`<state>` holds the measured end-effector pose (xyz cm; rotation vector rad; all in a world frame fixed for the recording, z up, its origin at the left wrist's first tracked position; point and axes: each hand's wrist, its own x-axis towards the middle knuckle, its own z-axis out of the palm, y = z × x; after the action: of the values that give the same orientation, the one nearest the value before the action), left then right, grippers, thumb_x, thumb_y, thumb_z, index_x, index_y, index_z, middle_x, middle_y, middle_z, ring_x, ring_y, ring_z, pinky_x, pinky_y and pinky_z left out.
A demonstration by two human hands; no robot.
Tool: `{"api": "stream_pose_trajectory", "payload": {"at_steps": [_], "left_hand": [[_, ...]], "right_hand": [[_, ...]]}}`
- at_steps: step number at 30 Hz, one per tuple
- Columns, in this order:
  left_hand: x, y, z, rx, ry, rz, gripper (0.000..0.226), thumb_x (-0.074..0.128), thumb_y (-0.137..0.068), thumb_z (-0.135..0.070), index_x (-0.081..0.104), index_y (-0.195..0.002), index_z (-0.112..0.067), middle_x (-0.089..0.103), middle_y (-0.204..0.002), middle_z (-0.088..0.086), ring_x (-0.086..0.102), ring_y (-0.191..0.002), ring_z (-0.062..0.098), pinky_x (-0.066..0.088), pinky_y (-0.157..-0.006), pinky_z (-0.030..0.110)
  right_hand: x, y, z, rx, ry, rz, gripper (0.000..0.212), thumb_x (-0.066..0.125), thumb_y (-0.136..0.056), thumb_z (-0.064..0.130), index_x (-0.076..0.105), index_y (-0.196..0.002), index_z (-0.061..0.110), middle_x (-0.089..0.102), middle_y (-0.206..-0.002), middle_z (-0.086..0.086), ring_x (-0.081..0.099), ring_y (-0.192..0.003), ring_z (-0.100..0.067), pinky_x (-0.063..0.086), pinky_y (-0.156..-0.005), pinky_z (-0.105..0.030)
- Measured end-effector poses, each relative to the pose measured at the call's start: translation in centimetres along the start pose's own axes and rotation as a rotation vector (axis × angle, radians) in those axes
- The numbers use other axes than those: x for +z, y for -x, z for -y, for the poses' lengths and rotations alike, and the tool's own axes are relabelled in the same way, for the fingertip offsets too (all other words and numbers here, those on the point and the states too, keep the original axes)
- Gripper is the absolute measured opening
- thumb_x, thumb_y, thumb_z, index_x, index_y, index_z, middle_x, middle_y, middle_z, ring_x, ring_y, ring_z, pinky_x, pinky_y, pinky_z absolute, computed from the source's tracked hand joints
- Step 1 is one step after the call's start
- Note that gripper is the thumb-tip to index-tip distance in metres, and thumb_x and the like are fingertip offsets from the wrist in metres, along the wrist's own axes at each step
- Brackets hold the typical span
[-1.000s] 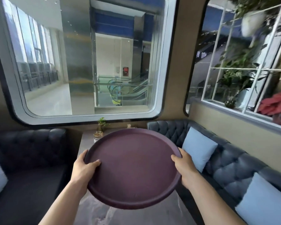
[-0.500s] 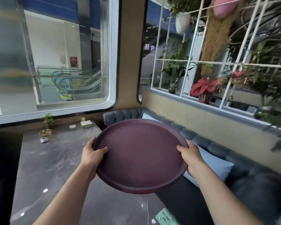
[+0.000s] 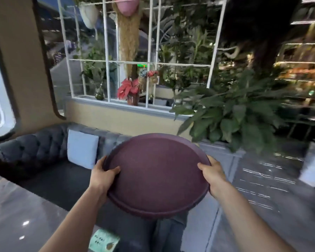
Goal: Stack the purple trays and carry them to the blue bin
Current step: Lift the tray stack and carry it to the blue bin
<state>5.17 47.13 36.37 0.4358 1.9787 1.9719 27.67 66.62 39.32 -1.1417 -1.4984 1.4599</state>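
A round purple tray (image 3: 157,174) is held level in front of me, above the dark sofa seat. My left hand (image 3: 102,174) grips its left rim, thumb on top. Its right rim is held by my right hand (image 3: 212,172), thumb over the edge. I cannot tell whether more than one tray is in the stack. No blue bin shows in the view.
A grey marble table (image 3: 16,211) lies at lower left with a green card (image 3: 104,240) at its corner. A dark tufted sofa (image 3: 35,150) with a pale blue cushion (image 3: 82,150) runs along the wall. A large leafy plant (image 3: 231,113) in a grey planter stands right; shiny floor (image 3: 271,197) beyond.
The view has swung to the right, from the big window and table toward the plants and open floor. Both hands keep the same grip on the tray.
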Motion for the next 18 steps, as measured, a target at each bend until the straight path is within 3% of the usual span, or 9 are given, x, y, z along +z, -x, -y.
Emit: {"api": "stream_pose_trajectory", "payload": {"at_steps": [4,6,9,14,18], "left_hand": [[10.0,2.8,1.4,-0.009,-0.058,0.159,0.073,0.071,-0.082,-0.004,0.04,-0.148,-0.013,0.054,-0.132,-0.003,0.055,-0.111,0.021,0.043,-0.1,0.033],[15.0,4.7,1.9,-0.019,-0.079,0.244,0.072,0.073,-0.081,-0.006,0.043,-0.146,-0.014,0.057,-0.136,0.001,0.057,-0.116,0.024,0.043,-0.104,0.037],[22.5,8.1,2.5,-0.026,-0.065,0.372,0.068,0.071,-0.082,0.0,0.045,-0.144,-0.01,0.059,-0.126,0.002,0.058,-0.111,0.024,0.044,-0.099,0.036],[34.2,13.6,4.2,-0.045,-0.058,0.594,0.07,0.077,-0.078,-0.009,0.05,-0.142,-0.015,0.062,-0.133,0.006,0.061,-0.116,0.028,0.046,-0.105,0.045],[42.5,19.5,4.2,-0.035,-0.087,0.772,0.05,0.072,-0.08,-0.002,0.061,-0.123,-0.024,0.07,-0.112,0.006,0.066,-0.106,0.028,0.05,-0.098,0.042]], "right_hand": [[-10.8,-0.7,-1.7,0.012,-0.027,-0.195,0.036,0.052,-0.095,-0.007,0.062,-0.125,0.008,0.065,-0.096,-0.004,0.059,-0.071,-0.015,0.048,-0.055,-0.022],[-16.1,-1.1,-3.1,0.033,-0.033,-0.269,0.032,0.055,-0.092,-0.007,0.067,-0.116,0.011,0.071,-0.098,-0.009,0.065,-0.078,-0.023,0.056,-0.066,-0.025],[-24.2,-0.7,-5.0,0.046,-0.058,-0.379,0.026,0.057,-0.089,-0.006,0.07,-0.096,0.015,0.075,-0.102,-0.014,0.069,-0.087,-0.029,0.056,-0.088,-0.045],[-36.2,2.3,-6.9,0.039,-0.088,-0.578,0.032,0.053,-0.088,-0.012,0.071,-0.084,0.014,0.073,-0.089,-0.015,0.066,-0.082,-0.027,0.056,-0.087,-0.047],[-44.5,5.2,-8.9,0.047,-0.159,-0.758,0.025,0.053,-0.091,-0.011,0.069,-0.101,0.006,0.073,-0.096,-0.019,0.068,-0.086,-0.032,0.055,-0.091,-0.051]]}}
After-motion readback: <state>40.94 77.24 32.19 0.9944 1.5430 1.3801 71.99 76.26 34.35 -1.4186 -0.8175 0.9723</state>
